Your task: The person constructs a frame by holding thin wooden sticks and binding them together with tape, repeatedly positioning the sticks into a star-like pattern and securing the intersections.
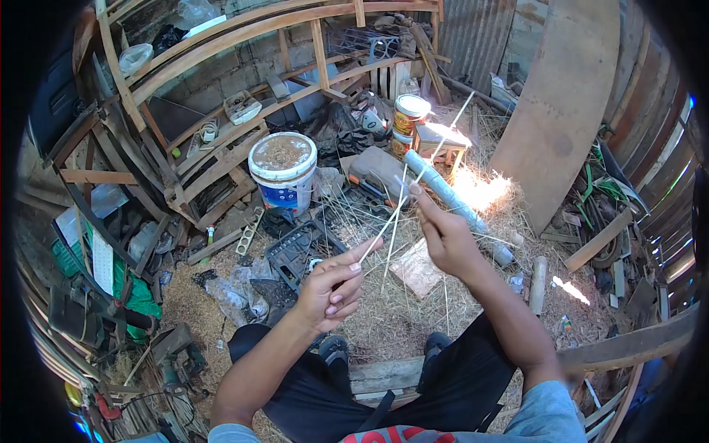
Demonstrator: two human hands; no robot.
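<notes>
My left hand (332,289) pinches a thin pale stick (378,238) between thumb and forefinger, its other fingers curled in. The stick slants up and to the right from the fingertips. My right hand (448,235), farther forward, has its thumb and forefinger closed on another long thin stick (447,138), which reaches up past the stool. The two sticks cross between my hands in this view. Beneath them lie a flat wooden block (418,269) and several loose sticks on shavings. A grey-blue tube (448,195) slants behind my right hand.
A white bucket (283,177) filled with shavings stands forward left, near an open dark tool case (299,247). Paint cans (410,112) and a small wooden stool (441,136) are ahead. A large board (565,111) leans at right; curved wooden framing (244,44) runs along the left and back.
</notes>
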